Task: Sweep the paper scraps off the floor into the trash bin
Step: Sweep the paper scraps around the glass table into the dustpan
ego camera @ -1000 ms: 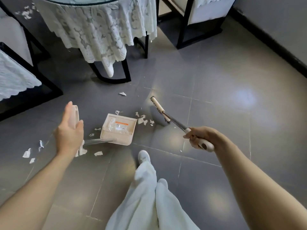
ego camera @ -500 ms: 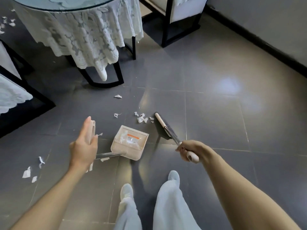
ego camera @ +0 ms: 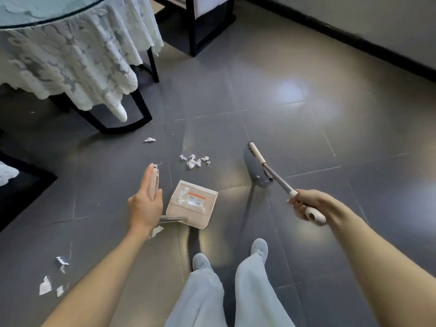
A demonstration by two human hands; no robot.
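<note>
Right, status. The left hand (ego camera: 145,206) holds the dustpan (ego camera: 192,204) by the beige grip at the top of its long handle. We see four fingers straight and pressed together along one side of the grip, with the thumb on the other side, pinching it between them. The pan sits on the floor (ego camera: 306,119), and the handle joins it at the near edge. A few white bits lie inside the pan next to an orange label.

The main cluster of paper scraps (ego camera: 194,160) lies on the tile just beyond the pan's far edge, not touching it.

The right hand (ego camera: 305,206) is wrapped around the beige end grip of the broom (ego camera: 257,166), fingers curled tight round it, with the grip's tip sticking out past the palm. The broom head is down at floor level, to the right of the cluster and apart from it. We can't tell whether the grey bristles touch the tile.

Other scraps:
- one single piece farther out, toward the table (ego camera: 70,55)
- one partly hidden by the left wrist
- several well off at lower left

The table has a white lace cloth hanging over black legs. We also see pale trousers (ego camera: 203,298) and two grey shoes, nearer to us than the pan.
</note>
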